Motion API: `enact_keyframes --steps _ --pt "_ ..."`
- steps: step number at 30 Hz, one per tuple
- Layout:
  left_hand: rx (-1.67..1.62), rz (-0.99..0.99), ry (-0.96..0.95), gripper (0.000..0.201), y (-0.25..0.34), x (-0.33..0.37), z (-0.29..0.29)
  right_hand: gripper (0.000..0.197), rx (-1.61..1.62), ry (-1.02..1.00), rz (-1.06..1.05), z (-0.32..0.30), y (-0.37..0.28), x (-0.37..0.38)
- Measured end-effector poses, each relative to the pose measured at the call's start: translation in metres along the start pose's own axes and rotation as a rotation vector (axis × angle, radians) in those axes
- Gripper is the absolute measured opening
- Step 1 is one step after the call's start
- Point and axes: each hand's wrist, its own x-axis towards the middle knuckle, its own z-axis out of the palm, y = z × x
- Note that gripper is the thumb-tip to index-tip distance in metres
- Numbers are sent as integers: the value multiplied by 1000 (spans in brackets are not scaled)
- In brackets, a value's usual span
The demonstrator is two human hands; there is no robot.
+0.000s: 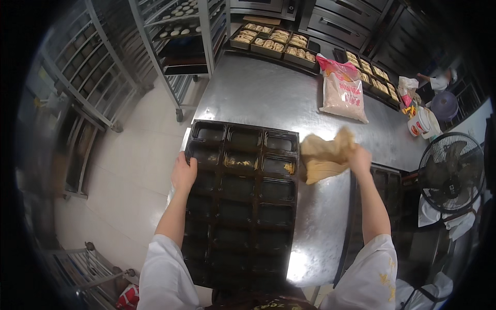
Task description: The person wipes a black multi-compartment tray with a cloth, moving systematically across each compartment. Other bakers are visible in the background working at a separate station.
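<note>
My left hand [183, 173] grips the dark tray [243, 201] by its nine o'clock edge on the steel table [258, 95]. My right hand [360, 157] clenches a tan cloth [325, 155] at three o'clock. Racks [170, 31] stand at eleven, a fan [450, 173] at four.

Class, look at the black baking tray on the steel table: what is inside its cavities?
Most cavities of the tray look empty and dark. Two in the second row hold yellowish crumbs. The nearest rows are too dark to tell. The left hand grips its edge; the right hand holds a cloth.
</note>
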Motion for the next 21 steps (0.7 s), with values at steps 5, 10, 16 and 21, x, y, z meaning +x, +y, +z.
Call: enact_keyframes --steps 5,10,16,21 --pt "2 -38 -24 46 -1 -1 1 42 837 111 8 -8 -22 -20" --pt "32 -44 -32 47 0 1 0 33 130 -113 -687 13 -112 -70" --pt "-13 -7 19 40 5 -1 -3 36 -9 -145 -842 48 -110 -49" --pt "80 -5 33 35 1 -1 4 33 -102 -228 -855 38 -108 -52"
